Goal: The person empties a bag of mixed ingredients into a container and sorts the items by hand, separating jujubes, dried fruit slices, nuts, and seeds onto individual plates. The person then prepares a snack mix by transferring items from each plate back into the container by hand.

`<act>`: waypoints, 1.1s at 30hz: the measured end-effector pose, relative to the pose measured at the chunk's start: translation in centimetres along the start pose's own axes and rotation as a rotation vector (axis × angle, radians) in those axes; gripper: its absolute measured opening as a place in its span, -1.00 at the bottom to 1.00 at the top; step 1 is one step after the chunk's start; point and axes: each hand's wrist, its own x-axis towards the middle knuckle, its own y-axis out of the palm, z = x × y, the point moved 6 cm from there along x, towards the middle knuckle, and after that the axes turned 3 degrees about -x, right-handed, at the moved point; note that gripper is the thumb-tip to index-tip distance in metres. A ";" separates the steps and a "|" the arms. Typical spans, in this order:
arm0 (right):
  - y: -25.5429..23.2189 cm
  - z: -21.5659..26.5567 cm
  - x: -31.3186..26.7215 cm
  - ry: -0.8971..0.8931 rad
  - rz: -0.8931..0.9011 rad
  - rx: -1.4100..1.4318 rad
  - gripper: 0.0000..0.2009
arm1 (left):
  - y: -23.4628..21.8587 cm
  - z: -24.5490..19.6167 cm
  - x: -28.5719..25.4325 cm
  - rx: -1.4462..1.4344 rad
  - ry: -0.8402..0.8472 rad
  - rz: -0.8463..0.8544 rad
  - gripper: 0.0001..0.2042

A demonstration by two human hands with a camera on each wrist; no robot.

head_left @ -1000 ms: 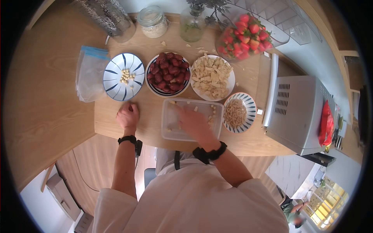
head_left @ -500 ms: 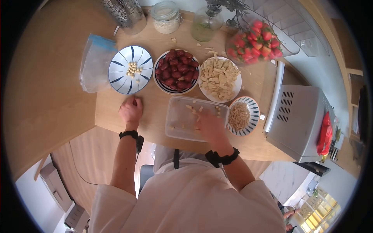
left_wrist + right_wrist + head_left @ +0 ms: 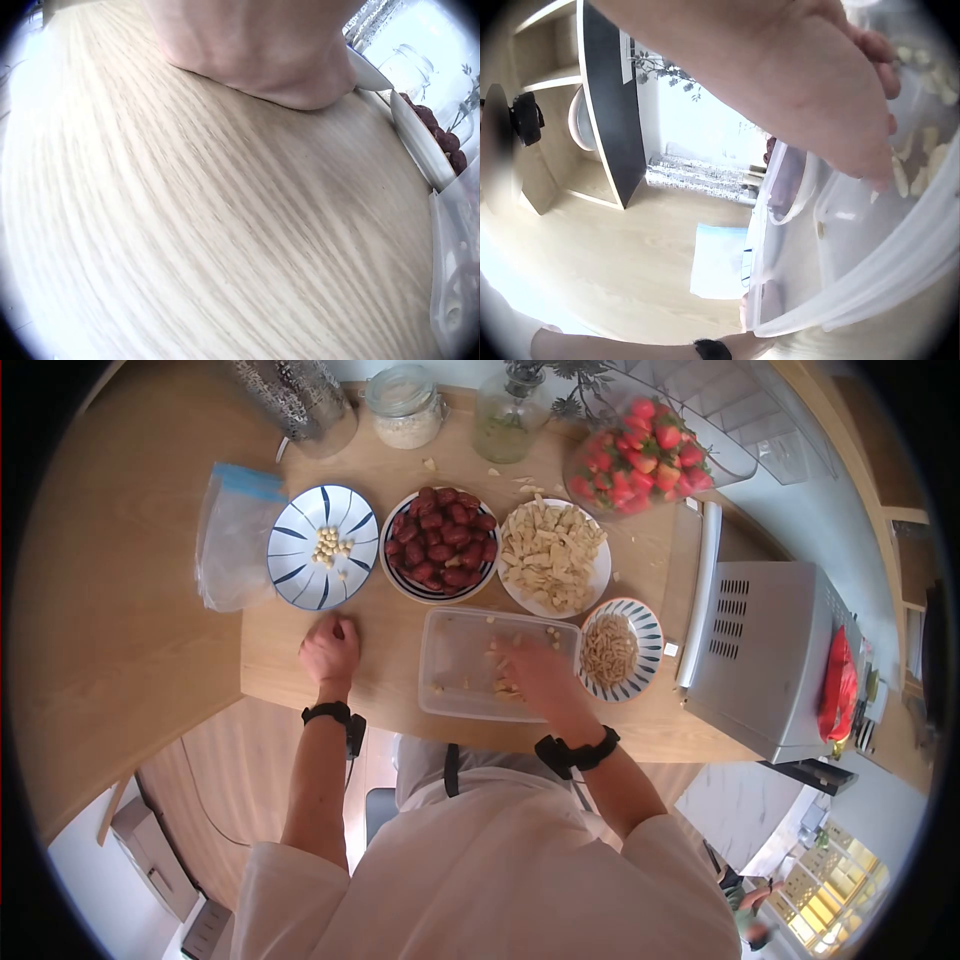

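My right hand (image 3: 545, 678) reaches into a clear plastic container (image 3: 455, 709), its fingers pointing down among pale dried pieces (image 3: 506, 688). The right wrist view shows the thumb tip right at a pale sliver (image 3: 900, 177), with curled fingers partly hidden behind the hand; I cannot tell whether they pinch a piece. A few round pale seeds (image 3: 553, 632) lie near the container's far right corner. My left hand (image 3: 330, 648) rests on the table left of the container, fingers loosely curled, holding nothing. Just beyond it sits a blue-striped plate (image 3: 295, 575) with several round seeds (image 3: 328, 546).
Behind the container stand a bowl of red dates (image 3: 441, 540) and a plate of pale dried slices (image 3: 553, 555). At right are a striped bowl of small stick-like pieces (image 3: 608, 652) and a grey appliance (image 3: 750, 660). Strawberries (image 3: 640, 455), a glass jar (image 3: 405, 410) and zip bags (image 3: 235, 540) lie around.
My right hand has shifted rightward inside the container, and more pale pieces now lie clustered beside its fingers. The left hand stays put on the table. The head view has swayed slightly.
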 end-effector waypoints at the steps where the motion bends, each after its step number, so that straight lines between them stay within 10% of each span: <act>1: -0.3 -0.8 -0.6 0.002 -0.062 0.046 -0.49 | 0.0 0.0 0.0 0.012 0.002 0.013 -0.76; 5: -2.8 -1.0 -1.1 0.256 -0.035 0.070 -0.59 | 0.2 0.3 0.0 0.022 -0.004 0.010 -0.76; 33: -0.2 -0.4 0.9 0.108 -0.113 0.270 -0.62 | 0.3 0.2 0.1 0.039 0.010 -0.002 -0.76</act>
